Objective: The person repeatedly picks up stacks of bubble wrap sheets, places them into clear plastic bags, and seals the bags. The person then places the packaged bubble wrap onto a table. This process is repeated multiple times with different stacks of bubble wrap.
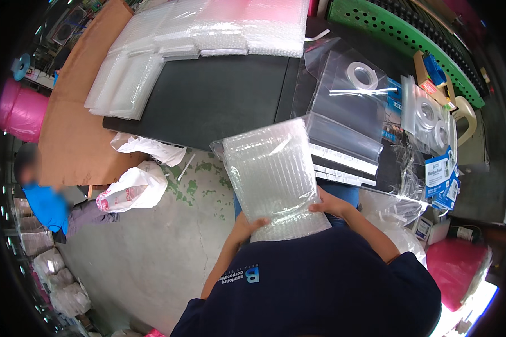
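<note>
Close to my body I hold a pack of bubble wrap pouches (271,171) in a clear plastic sleeve, tilted up off the table's front edge. My left hand (248,226) grips its lower left side, thumb on top. At the lower right side my right hand (330,203) pinches it the same way; the fingers of both hands are hidden underneath. Right of the pack, clear plastic bags (348,129) with white printed strips lie on the black table (225,92). A roll of clear tape (362,76) rests on them.
Stacks of bubble wrap pouches (177,31) line the table's back left. More tape rolls (426,112) and blue printed cards (437,175) sit at the right, near a green perforated rail (399,48). A white plastic bag (135,188) hangs at the left, where another person (45,205) sits.
</note>
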Action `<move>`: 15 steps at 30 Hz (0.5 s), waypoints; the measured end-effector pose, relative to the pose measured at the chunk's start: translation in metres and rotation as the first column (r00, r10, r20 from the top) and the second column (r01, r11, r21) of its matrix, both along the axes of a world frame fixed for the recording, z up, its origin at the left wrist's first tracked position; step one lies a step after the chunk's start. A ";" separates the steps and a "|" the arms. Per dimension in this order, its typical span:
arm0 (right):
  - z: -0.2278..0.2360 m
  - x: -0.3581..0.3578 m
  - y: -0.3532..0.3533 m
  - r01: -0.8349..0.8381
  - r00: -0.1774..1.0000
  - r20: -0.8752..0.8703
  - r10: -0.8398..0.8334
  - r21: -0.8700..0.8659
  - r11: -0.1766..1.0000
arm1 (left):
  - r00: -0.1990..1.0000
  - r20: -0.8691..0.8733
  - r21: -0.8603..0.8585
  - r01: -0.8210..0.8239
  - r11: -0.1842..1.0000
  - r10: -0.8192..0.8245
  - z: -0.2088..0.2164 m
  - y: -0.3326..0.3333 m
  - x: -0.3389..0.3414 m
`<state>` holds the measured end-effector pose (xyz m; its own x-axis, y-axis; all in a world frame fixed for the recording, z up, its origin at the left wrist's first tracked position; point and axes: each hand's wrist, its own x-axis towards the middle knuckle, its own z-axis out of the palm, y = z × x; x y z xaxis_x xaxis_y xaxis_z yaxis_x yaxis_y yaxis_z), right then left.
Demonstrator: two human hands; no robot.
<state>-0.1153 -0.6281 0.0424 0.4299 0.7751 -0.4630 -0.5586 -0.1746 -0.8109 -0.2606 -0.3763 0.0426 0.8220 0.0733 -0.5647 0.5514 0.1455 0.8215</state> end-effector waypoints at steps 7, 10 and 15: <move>0.044 0.041 0.023 0.283 0.953 0.030 -0.303 0.280 0.918 | 0.917 -0.124 -0.565 -0.380 0.732 0.380 0.040 0.019 0.076; 0.066 0.063 0.056 0.465 0.885 -0.145 -0.442 0.280 0.840 | 0.920 0.019 -0.568 -0.312 0.762 0.391 0.055 0.032 0.102; 0.081 0.062 0.096 0.594 0.804 -0.314 -0.505 0.439 0.674 | 0.863 0.189 -0.686 -0.225 0.692 0.468 0.051 0.051 0.117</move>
<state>-0.0535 -0.5321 0.1235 0.8110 0.5552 -0.1845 -0.5448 0.6018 -0.5840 -0.1434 -0.3250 0.0940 0.9483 0.1247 -0.2918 0.0724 0.8102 0.5816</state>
